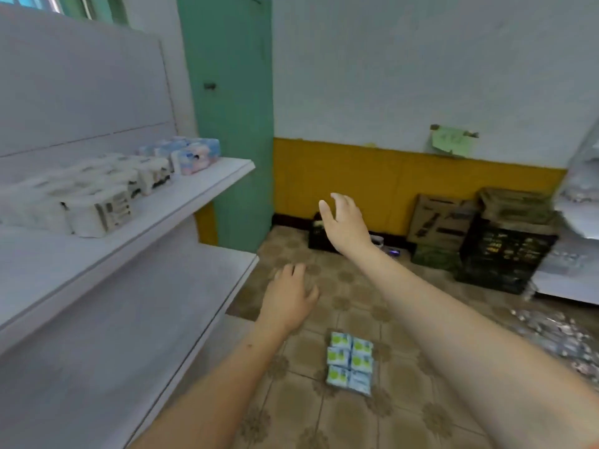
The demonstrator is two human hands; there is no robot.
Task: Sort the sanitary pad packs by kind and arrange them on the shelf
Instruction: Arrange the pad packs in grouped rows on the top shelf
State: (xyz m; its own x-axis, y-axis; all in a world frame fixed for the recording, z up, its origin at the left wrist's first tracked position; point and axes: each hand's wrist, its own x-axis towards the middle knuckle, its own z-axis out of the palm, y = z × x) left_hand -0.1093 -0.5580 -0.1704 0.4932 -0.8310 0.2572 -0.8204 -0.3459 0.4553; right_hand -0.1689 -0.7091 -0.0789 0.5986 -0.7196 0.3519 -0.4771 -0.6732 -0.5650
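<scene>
Six green packs, two hands

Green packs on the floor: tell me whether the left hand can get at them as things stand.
Probably yes. The green packs lie in the open on the tiled floor, with nothing on top of them or around them. The left hand is empty, fingers relaxed, and hangs above and to the left of them; it would need to drop lower.

- White packs with dark print lie in rows on the upper shelf, toward its left.
- Pink-and-blue packs sit just beside them, at the shelf's far end.
- Six blue-and-green packs lie flat on the tiled floor in a two-by-three block, touching each other.
</scene>
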